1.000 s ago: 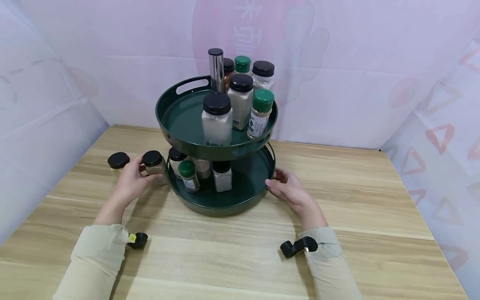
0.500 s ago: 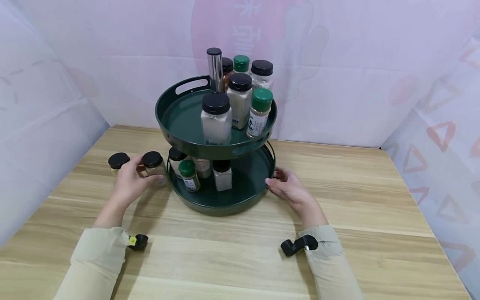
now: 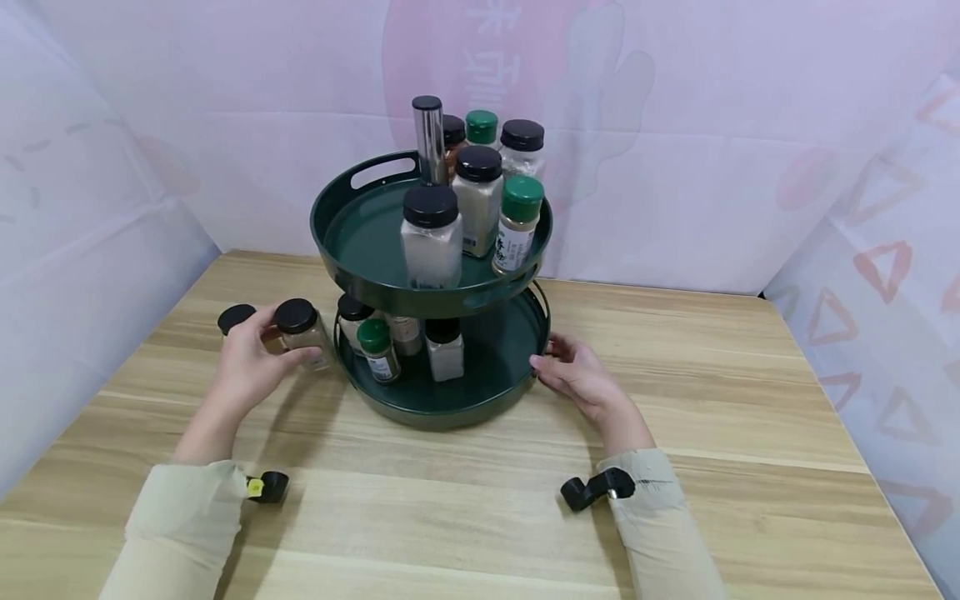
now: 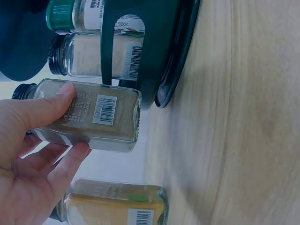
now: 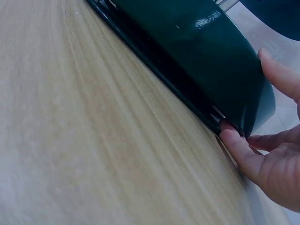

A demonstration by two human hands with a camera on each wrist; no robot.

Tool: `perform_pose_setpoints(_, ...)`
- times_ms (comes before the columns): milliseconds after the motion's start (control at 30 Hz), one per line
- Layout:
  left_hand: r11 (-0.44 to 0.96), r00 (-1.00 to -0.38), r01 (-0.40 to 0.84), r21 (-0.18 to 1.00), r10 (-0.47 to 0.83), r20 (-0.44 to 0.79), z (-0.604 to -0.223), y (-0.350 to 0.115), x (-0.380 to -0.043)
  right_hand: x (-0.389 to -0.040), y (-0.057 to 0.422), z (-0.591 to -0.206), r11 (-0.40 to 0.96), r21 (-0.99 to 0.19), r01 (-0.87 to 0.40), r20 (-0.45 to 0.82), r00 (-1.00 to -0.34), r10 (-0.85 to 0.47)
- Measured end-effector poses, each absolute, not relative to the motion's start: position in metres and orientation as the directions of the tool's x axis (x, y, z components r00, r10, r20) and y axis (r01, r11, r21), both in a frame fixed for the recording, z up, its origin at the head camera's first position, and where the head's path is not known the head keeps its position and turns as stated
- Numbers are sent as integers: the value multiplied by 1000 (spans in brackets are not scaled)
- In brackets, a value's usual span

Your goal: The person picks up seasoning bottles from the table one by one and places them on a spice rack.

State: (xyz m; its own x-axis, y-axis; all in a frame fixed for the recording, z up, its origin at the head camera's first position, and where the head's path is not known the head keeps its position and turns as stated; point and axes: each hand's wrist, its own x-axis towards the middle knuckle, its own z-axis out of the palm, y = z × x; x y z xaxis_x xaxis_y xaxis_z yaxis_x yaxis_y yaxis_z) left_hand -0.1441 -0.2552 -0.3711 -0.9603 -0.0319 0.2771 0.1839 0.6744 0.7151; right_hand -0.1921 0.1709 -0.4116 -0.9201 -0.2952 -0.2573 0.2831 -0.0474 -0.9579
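Note:
My left hand (image 3: pixel 251 367) pinches a square glass spice jar (image 4: pixel 105 115) between thumb and fingers. This jar has a black lid, greyish-brown powder and a barcode label; in the head view it leans slightly, just left of a dark green two-tier spice rack (image 3: pixel 450 419). Its base shows close over the table in the left wrist view. On the other side, my right hand (image 3: pixel 581 379) grips the rim of the rack's lower tray, thumb on the wall and fingertips under the edge (image 5: pixel 246 133). Another black-lidded jar (image 4: pixel 112 206) with yellow powder stands behind my left hand.
The upper tray (image 3: pixel 367 229) carries several jars with black or green lids beside a steel post (image 3: pixel 430 142). More jars, one a green-lidded jar (image 3: pixel 379 358), stand on the lower tray's left half. Pale printed cloth (image 3: pixel 675 208) hangs behind the wooden table (image 3: pixel 465 517).
My left hand and the jar in it have shifted slightly left, away from the rack, overlapping the yellow jar more. My right hand and the rack stay about where they were.

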Motion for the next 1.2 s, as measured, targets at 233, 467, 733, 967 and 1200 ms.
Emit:
perform_pose_setpoints(233,709,-961,165,686,-39,272,-366,-256,-131,-192,170,-412,-38,-957,289,-266,-918,-293)
perform_pose_setpoints(467,703,-962,187,686,-10,272,-362,-256,-122,-193,170,-413,-31,-957,289,-268,-918,-294)
perform_pose_setpoints(733,648,-944,270,712,33,329,-360,-258,-117,-193,171,-415,-32,-959,281,-260,-920,-292)
perform_pose_setpoints(967,676,-947,281,682,78,312,-352,-251,-109,-193,171,-415,-36,-962,272,-250,-923,-292)
perform_pose_setpoints(1200,655,-940,314,688,114,321,-345,-245,-104,-194,171,-414,-39,-960,277,-254,-923,-290)
